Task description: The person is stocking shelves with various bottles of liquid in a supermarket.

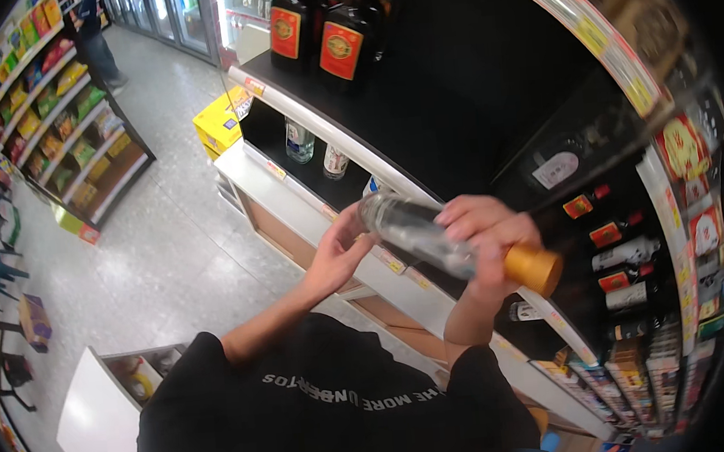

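Note:
A clear glass bottle [413, 229] with a gold cap [534, 269] lies tilted across my front, its base to the left and its cap to the lower right. My right hand [492, 234] is wrapped round the neck end, just below the cap. At the base, my left hand [340, 251] cups the glass with curled fingers, partly hidden behind it. Behind the bottle runs a white-edged shelf [320, 127]. On the level under it stand a clear bottle with a label [299, 141] and a smaller white-labelled bottle [335, 162].
Dark bottles with red labels [346, 44] stand on the shelf above. More bottles [624, 254] line the shelving at right. A yellow box [222, 122] sits by the shelf's far end. Snack racks [55, 106] and a white counter [96, 417] are at left; a person [94, 43] stands far off.

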A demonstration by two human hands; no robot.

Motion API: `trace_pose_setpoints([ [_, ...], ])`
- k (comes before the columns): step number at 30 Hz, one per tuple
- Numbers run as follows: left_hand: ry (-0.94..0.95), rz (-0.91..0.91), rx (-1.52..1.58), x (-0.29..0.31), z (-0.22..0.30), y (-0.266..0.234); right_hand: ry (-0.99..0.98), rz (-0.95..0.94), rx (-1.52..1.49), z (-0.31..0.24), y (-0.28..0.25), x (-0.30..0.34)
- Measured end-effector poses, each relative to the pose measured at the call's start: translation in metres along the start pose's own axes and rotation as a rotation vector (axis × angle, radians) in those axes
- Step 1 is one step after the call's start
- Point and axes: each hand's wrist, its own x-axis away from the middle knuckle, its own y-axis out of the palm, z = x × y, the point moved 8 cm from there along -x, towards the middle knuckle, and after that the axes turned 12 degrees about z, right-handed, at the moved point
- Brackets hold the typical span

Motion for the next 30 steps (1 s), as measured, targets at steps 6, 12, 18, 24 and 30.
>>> trace_pose_setpoints([
  [6,-0.186,-0.010,-0.609,-0.022,-0.071,-0.093,-0.104,0.155,0.172,0.046,0.016,-0.054],
  [12,-0.101,-0.249,-1.577,-0.036,-0.167,-0.183,-0.125,0.247,0.541,0.117,0.018,-0.106],
  [18,-0.061,-0.340,-1.854,-0.039,-0.199,-0.187,0.013,0.328,0.577,0.204,-0.016,-0.156],
  [24,0.073,-0.420,-1.922,-0.035,-0.207,-0.194,0.093,0.315,0.837,0.277,-0.047,-0.191],
  [30,-0.103,-0.648,-2.006,-0.038,-0.228,-0.200,0.160,0.295,0.897,0.315,-0.041,-0.209],
])
